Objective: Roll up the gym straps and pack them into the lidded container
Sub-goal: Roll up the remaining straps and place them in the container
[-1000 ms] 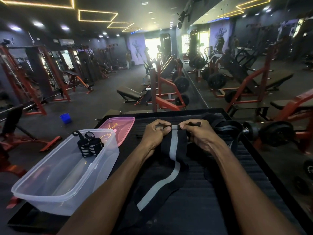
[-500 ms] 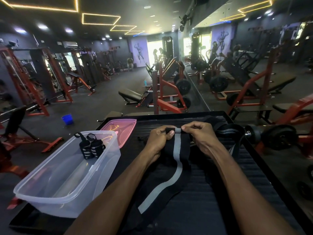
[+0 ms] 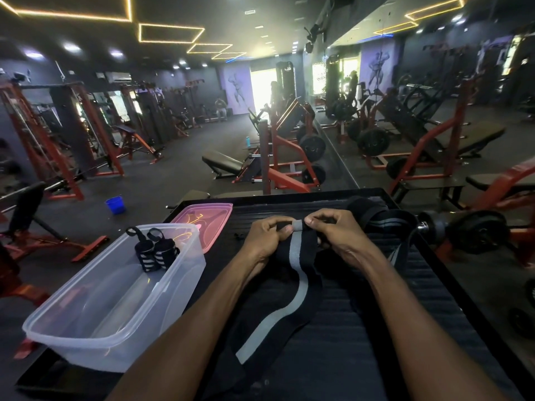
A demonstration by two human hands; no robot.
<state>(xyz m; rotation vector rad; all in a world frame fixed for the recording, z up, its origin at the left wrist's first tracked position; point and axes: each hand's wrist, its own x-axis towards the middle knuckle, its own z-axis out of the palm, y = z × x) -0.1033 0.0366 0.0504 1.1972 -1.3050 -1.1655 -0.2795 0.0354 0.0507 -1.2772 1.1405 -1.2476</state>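
Black strap (image 3: pixel 292 282) lies on the ribbed mat (image 3: pixel 376 328); its far end, flat a second ago, is now curled — rolling begun. Left hand (image 3: pixel 265 240) and right hand (image 3: pixel 333 235) pinch that roll. Container (image 3: pixel 66 340) left — two rolled straps (image 3: pixel 156 253) inside.

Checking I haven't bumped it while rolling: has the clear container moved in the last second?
No. The clear container sits just as before against the pink lid at its far corner; only the camera shifted.
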